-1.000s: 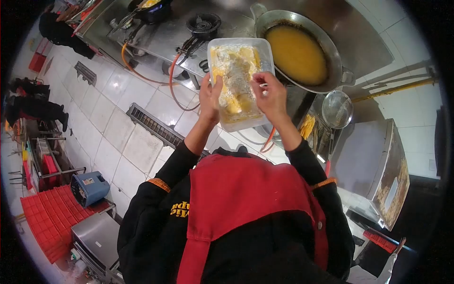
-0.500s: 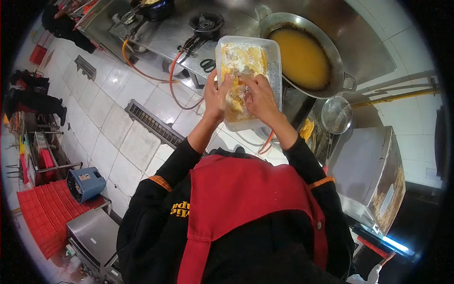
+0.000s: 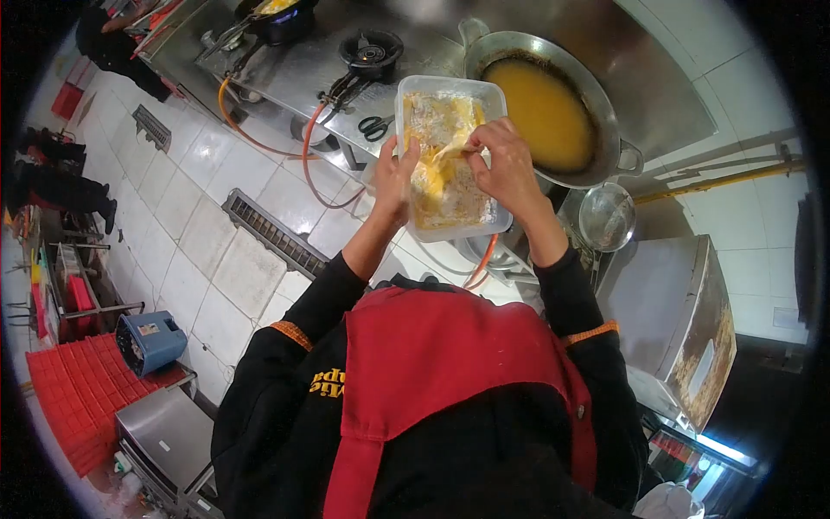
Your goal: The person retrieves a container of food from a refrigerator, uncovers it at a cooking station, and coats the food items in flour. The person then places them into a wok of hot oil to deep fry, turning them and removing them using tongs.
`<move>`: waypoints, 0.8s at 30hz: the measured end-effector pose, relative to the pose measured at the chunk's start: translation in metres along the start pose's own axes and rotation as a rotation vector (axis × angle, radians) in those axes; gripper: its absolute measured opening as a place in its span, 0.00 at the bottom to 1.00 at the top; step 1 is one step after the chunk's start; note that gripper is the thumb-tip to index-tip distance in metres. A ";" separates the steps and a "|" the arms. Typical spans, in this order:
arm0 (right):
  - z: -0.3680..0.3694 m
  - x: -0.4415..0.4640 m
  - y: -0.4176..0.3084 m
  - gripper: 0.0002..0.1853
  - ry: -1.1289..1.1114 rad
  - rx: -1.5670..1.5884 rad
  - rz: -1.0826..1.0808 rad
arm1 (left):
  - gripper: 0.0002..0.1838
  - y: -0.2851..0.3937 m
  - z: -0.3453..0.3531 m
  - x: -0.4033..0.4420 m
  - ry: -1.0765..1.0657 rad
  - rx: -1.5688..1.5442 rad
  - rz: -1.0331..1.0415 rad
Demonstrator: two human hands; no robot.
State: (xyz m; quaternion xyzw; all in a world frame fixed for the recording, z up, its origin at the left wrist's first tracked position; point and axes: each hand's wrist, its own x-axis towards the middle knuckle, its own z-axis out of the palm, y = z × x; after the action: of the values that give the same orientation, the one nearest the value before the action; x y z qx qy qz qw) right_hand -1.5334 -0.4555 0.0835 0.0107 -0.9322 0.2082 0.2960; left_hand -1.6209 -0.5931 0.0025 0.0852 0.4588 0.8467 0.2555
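A clear plastic container [image 3: 458, 231] is held up over the stove's front edge. Inside it lie yellow pieces [image 3: 437, 111] dusted with white powder. My left hand [image 3: 393, 186] grips the container's left side, its thumb over the rim. Above the container, my right hand [image 3: 508, 164] is closed in a pinch on a floury yellow strip [image 3: 450, 154] lifted from the others; what food it is, I cannot tell. Just beyond the container stands a large wok [image 3: 609, 112] of yellow-brown oil [image 3: 540, 112].
A round strainer [image 3: 607, 216] rests right of the wok. Black scissors [image 3: 374, 128] lie by the stove edge near a gas burner [image 3: 372, 54]. An orange hose [image 3: 313, 147] hangs down. A white box-like cabinet [image 3: 661, 303] stands at the right. Another person [image 3: 117, 52] is at far left.
My right hand has risen and moved right, drawing the yellow strip up from the container. The container now sits slightly lower in view, with my left hand still on its side.
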 end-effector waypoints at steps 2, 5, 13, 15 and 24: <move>0.004 0.001 0.001 0.07 0.110 0.024 -0.031 | 0.28 -0.001 0.000 0.004 0.000 -0.007 0.005; 0.011 -0.002 0.012 0.07 0.022 -0.009 -0.023 | 0.29 -0.001 -0.001 0.001 0.036 0.032 -0.068; 0.001 0.013 0.040 0.05 0.161 0.161 0.266 | 0.30 -0.003 -0.001 0.006 0.009 -0.022 -0.081; -0.004 0.017 0.070 0.06 0.256 0.240 0.395 | 0.30 -0.008 -0.006 0.009 0.026 -0.017 -0.087; -0.002 0.016 0.232 0.10 0.120 -0.249 0.641 | 0.33 -0.020 -0.027 0.008 0.112 0.009 -0.061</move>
State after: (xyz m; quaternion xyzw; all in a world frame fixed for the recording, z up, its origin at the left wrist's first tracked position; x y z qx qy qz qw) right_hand -1.5786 -0.2413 0.0057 -0.3310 -0.8872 0.1757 0.2690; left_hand -1.6312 -0.5995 -0.0304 0.0249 0.4785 0.8399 0.2549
